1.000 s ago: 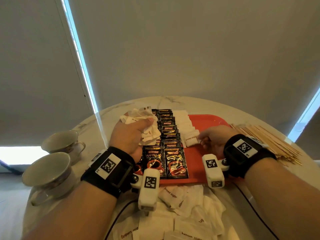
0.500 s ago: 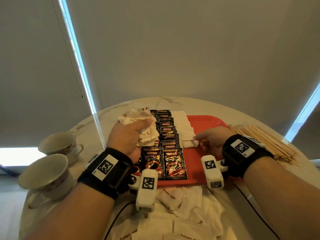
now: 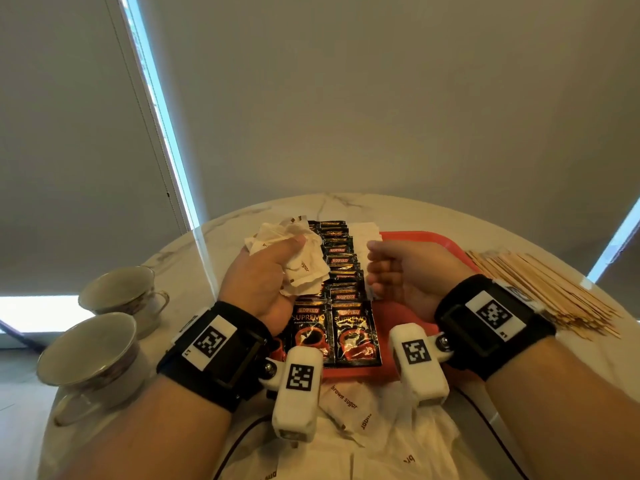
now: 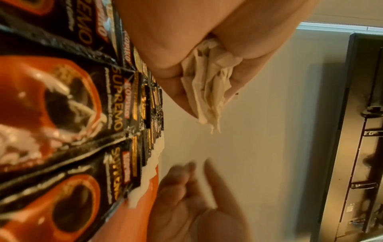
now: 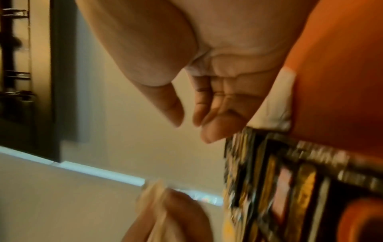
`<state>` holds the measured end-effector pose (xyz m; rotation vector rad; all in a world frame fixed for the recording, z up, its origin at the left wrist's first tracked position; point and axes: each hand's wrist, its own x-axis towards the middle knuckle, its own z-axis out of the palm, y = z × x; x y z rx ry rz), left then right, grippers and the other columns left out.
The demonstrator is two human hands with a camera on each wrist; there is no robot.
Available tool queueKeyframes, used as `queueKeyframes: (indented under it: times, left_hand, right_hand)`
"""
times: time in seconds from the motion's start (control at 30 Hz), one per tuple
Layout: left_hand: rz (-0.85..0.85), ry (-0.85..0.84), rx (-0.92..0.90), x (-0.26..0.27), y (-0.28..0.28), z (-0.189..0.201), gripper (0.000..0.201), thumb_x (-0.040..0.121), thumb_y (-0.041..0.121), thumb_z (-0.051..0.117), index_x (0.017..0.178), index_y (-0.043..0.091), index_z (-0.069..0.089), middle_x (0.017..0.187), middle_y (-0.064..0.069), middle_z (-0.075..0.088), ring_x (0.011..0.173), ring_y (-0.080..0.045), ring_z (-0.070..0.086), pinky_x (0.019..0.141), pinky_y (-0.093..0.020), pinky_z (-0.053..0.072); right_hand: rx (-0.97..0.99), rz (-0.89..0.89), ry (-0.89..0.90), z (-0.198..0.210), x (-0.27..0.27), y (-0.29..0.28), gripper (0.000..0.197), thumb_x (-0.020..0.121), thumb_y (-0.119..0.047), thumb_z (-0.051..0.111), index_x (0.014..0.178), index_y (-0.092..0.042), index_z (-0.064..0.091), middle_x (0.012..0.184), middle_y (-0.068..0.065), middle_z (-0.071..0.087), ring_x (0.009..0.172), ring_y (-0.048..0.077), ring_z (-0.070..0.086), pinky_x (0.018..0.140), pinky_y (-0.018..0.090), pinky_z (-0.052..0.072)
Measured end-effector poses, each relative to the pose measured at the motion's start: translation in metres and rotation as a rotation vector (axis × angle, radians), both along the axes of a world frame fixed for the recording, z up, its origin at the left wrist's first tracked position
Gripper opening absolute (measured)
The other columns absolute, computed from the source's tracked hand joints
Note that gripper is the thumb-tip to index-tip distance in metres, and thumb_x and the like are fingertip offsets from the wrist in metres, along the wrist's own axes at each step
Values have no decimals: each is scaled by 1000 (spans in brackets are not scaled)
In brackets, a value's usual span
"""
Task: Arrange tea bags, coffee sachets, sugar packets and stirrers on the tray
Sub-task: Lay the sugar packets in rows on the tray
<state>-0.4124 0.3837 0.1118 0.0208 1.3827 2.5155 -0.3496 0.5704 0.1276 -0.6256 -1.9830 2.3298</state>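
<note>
My left hand (image 3: 287, 251) grips a crumpled bundle of white sugar packets (image 3: 308, 271) above the left part of the red tray (image 3: 426, 237); the left wrist view shows the bundle (image 4: 209, 91) squeezed between thumb and fingers. My right hand (image 3: 381, 268) hovers over the tray just right of it, fingers loosely curled and empty, as the right wrist view (image 5: 190, 114) confirms. Two columns of black coffee sachets (image 3: 353, 330) lie on the tray. A row of white packets (image 3: 363, 233) runs along their right side. Wooden stirrers (image 3: 540, 292) lie on the table to the right.
Loose brown sugar packets (image 3: 346, 407) are scattered on the marble table in front of the tray. Two teacups (image 3: 90, 351) stand at the left edge. The tray's right half is bare red.
My right hand pinched a white packet over the row, set it down, let go and moved left towards my left hand. The left hand kept its bundle.
</note>
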Motion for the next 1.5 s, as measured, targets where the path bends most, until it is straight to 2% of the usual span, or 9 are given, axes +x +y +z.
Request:
queueKeyframes:
  times: [0.1, 0.2, 0.33, 0.63, 0.77, 0.93, 1.1, 1.2, 1.5]
  left_hand:
    - [40, -19, 47, 0, 2, -3, 39, 98, 1, 65, 137, 7, 61, 116, -19, 77, 94, -33, 79, 60, -42, 63]
    - [51, 1, 71, 2, 2, -3, 36, 99, 4, 64, 135, 6, 62, 115, -19, 77, 99, -35, 78, 62, -41, 63]
    - [82, -12, 120, -1, 0, -3, 32, 101, 5, 61, 133, 2, 63, 117, -22, 76, 103, -38, 76, 77, -51, 65]
    - [57, -4, 139, -3, -5, -1, 30, 100, 1, 59, 130, 0, 61, 119, -25, 74, 104, -41, 75, 78, -52, 65]
    - [-25, -21, 107, 0, -6, 1, 32, 100, 1, 55, 131, -6, 58, 123, -30, 71, 112, -45, 71, 94, -54, 59]
    - [-33, 5, 47, -1, -8, 2, 35, 96, -4, 60, 131, -3, 61, 113, -23, 76, 98, -36, 77, 75, -42, 65]
    - [-28, 41, 55, 2, -6, 2, 38, 94, -10, 61, 132, -3, 60, 111, -24, 77, 96, -39, 78, 69, -45, 65]
    - [4, 99, 43, 3, -5, 2, 40, 92, -13, 62, 130, -1, 61, 112, -24, 76, 98, -39, 77, 69, -44, 65]
    - [-29, 70, 9, -1, -6, 2, 38, 93, -11, 62, 130, 1, 61, 112, -20, 78, 98, -34, 78, 69, -39, 64]
  right_hand:
    - [31, 224, 57, 10, 0, -22, 25, 92, -32, 72, 96, -8, 67, 73, 4, 62, 62, 16, 61, 57, 26, 52]
    - [49, 347, 115, 10, -4, -39, 20, 88, -20, 77, 97, -7, 64, 75, 7, 67, 64, 17, 63, 57, 26, 56]
    - [41, 275, 178, 3, -10, -44, 16, 86, -6, 76, 90, -6, 61, 73, 10, 68, 62, 17, 64, 57, 26, 59]
    - [-3, 195, 268, 0, -13, -41, 12, 87, -3, 74, 89, -5, 62, 88, 18, 74, 69, 21, 69, 63, 31, 62]
    - [-21, 141, 297, -1, -14, -39, 9, 91, -3, 70, 95, -3, 62, 89, 18, 75, 69, 22, 70, 59, 28, 61]
    - [-53, 91, 283, 1, -13, -36, 9, 91, -6, 71, 92, -7, 62, 97, 21, 75, 74, 27, 69, 54, 28, 59]
    - [-73, 83, 290, 3, -14, -37, 7, 96, -10, 67, 100, -9, 61, 94, 15, 74, 67, 22, 70, 49, 26, 56]
    - [-25, 166, 268, 1, -13, -36, 24, 88, -12, 75, 109, -5, 66, 92, 11, 74, 68, 17, 68, 51, 24, 56]
    - [-130, 99, 307, -5, -18, -37, 20, 85, -4, 76, 99, -3, 62, 99, 17, 73, 75, 21, 72, 54, 23, 57]
